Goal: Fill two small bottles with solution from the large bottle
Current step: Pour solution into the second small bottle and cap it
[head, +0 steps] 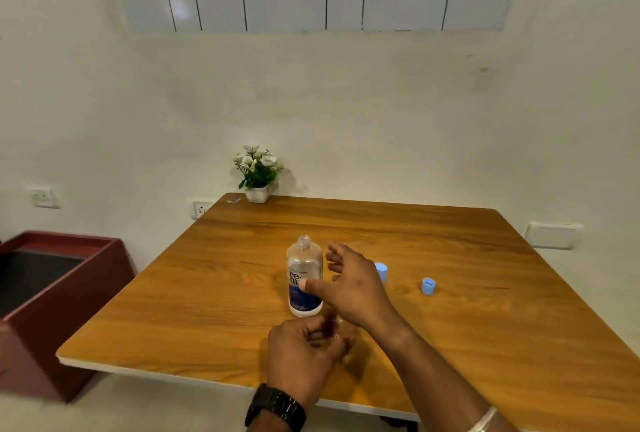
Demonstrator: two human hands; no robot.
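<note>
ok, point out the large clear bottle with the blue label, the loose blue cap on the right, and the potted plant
large clear bottle with blue label (304, 279): head view, label.
loose blue cap (428, 286): head view, side wall.
potted white-flowered plant (258, 172): head view, foliage.

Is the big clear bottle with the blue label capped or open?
Open: the clear plastic bottle with the blue label stands upright, its threaded neck bare.

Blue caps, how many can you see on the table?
2. One cap lies alone to the right. The other peeks out behind the right hand, partly covered. More could be hidden behind the hands.
</note>
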